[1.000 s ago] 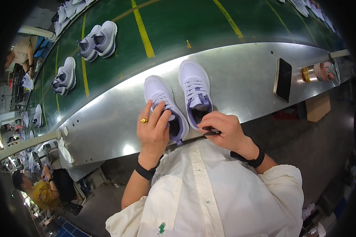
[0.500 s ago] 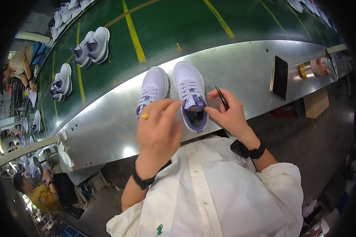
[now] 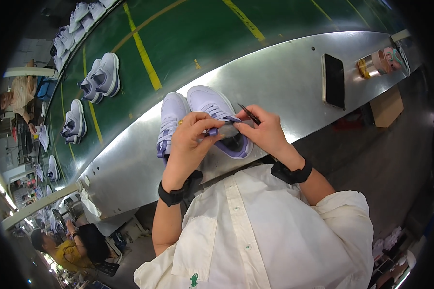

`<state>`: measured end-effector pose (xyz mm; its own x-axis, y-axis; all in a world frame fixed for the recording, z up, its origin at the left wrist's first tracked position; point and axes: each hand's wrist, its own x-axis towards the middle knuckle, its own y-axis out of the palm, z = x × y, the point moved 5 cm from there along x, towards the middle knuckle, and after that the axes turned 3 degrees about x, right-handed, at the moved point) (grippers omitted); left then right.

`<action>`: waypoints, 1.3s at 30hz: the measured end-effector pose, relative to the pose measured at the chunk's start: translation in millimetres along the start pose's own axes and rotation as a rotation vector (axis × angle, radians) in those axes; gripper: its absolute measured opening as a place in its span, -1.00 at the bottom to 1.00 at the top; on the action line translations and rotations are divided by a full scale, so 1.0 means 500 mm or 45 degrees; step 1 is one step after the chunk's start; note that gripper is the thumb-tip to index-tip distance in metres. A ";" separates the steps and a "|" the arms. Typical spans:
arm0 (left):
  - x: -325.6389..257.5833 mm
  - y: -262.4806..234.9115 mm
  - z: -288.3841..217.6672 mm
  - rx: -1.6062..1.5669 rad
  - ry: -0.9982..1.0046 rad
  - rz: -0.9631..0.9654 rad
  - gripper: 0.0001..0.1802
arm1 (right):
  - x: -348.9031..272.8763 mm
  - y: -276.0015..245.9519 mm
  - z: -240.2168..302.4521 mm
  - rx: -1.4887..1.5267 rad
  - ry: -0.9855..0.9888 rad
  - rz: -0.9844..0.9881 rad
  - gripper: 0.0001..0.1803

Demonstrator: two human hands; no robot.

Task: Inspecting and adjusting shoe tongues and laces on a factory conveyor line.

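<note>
A lavender sneaker [image 3: 210,99] with purple lining lies on the metal ledge, toe pointing away from me. My left hand [image 3: 188,144] is closed in a pinch on its tongue [image 3: 225,129], which is pulled up above the opening. With thumb and forefinger, my right hand [image 3: 265,132] pinches the tongue's other side. Held in that same hand are slim black tweezers [image 3: 249,113], their points directed up and left, away from the shoe. The matching sneaker [image 3: 171,113] stands close on the left, its heel partly hidden behind my left hand.
Beyond the metal ledge [image 3: 279,62] runs a green conveyor belt [image 3: 178,43] with yellow lines, carrying more sneakers [image 3: 101,77]. A phone [image 3: 333,82] and a metallic cup [image 3: 371,66] stand on the right. Two people [image 3: 74,248] [image 3: 21,98] are at the far left.
Both hands have come together at the right sneaker's tongue, and the left now grips it. That shoe has turned, toe to the left, against its mate. The tongue is lifted.
</note>
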<state>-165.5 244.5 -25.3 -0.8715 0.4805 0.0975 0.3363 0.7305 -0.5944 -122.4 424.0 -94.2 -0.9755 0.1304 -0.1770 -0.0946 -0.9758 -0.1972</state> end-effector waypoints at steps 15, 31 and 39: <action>0.075 0.061 0.056 -0.442 -0.451 -0.182 -0.75 | 0.026 -0.003 0.004 0.074 -0.132 -0.228 -0.76; 0.013 0.100 0.062 -0.843 -0.517 -0.454 -0.79 | 0.017 0.010 0.011 -0.026 -0.238 -0.112 -0.63; 0.013 0.062 0.012 -0.015 0.131 -0.246 -0.77 | 0.019 -0.018 0.010 0.069 -0.517 -0.046 -0.66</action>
<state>-162.8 267.3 -47.8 -0.8796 0.3772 0.2899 0.1711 0.8194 -0.5472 -131.9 433.0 -89.4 -0.9693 0.0955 0.2264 -0.1300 -0.9811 -0.1431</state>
